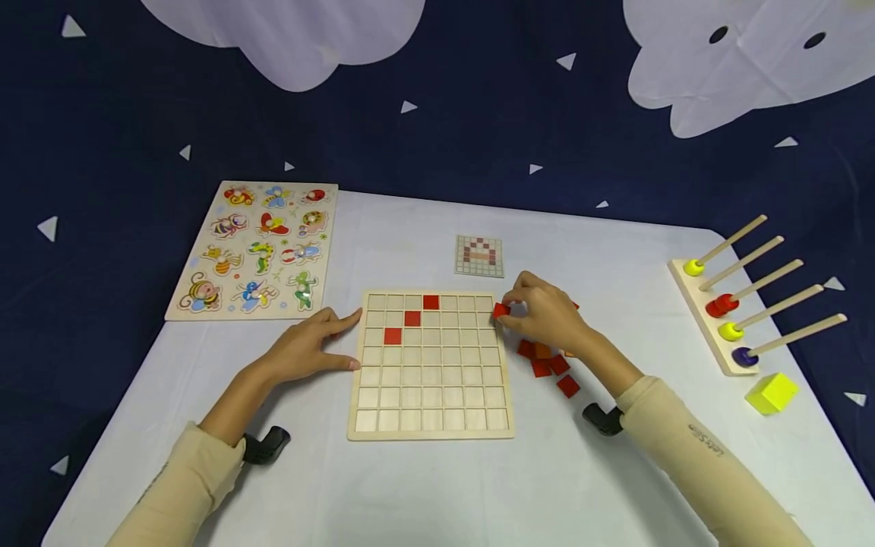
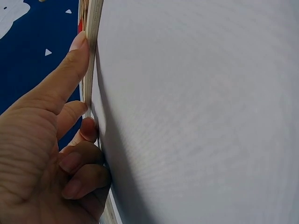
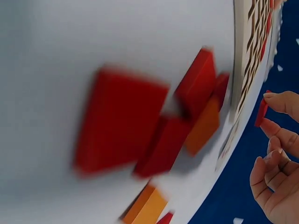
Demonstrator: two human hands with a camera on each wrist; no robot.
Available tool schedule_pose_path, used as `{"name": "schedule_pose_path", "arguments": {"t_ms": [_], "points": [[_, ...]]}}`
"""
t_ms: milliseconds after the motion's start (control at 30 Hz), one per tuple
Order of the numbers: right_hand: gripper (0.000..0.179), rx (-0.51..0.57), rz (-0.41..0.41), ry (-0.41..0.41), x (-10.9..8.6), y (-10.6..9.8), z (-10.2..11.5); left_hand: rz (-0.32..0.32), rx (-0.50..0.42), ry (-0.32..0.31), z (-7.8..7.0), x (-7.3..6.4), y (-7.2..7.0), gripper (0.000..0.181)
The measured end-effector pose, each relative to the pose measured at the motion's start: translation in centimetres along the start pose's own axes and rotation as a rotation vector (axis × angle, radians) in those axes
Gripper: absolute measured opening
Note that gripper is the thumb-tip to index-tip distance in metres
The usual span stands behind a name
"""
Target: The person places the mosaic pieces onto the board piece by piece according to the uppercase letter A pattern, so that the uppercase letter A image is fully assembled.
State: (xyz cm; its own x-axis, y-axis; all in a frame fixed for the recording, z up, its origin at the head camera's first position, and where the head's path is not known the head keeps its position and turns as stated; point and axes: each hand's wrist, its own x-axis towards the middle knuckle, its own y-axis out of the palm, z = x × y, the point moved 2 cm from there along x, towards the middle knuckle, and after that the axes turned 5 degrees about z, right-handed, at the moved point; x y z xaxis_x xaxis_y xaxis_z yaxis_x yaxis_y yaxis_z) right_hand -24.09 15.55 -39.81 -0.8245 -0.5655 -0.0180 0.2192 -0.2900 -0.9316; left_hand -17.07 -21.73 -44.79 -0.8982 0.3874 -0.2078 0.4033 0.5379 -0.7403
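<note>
A wooden grid board [image 1: 431,436] lies flat, with red square tiles in three of its cells: a top-row tile [image 1: 431,302], a second-row tile [image 1: 413,318] and a third-row tile [image 1: 393,336]. My left hand [image 1: 301,351] touches the board's left edge, thumb and index finger spread apart along it. Over the upper right corner, my right hand [image 1: 547,311] pinches a red square tile [image 1: 501,310] between thumb and finger. In the right wrist view that tile [image 3: 262,111] shows edge-on. Red and orange loose tiles [image 1: 541,368] lie right of the board, partly hidden under that hand.
Behind the board lies a small pattern card [image 1: 480,256]. A wooden insect puzzle [image 1: 316,300] sits at the back left. To the right stand a peg rack [image 1: 718,342] with coloured beads and a yellow cube [image 1: 772,393]. A dark patterned cloth [image 1: 478,137] hangs behind the table.
</note>
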Motion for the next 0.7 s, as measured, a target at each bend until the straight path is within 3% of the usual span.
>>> {"name": "schedule_pose_path", "arguments": {"t_ms": [167,700], "points": [[0.024,-0.008,0.005,-0.072,1.0,0.9,1.9,-0.004,0.004,0.003,0.0,0.1,0.0,0.09],[0.022,-0.018,0.073,-0.193,3.1,3.7,6.7,-0.001,-0.002,-0.002,-0.1,0.0,-0.1,0.089]]}}
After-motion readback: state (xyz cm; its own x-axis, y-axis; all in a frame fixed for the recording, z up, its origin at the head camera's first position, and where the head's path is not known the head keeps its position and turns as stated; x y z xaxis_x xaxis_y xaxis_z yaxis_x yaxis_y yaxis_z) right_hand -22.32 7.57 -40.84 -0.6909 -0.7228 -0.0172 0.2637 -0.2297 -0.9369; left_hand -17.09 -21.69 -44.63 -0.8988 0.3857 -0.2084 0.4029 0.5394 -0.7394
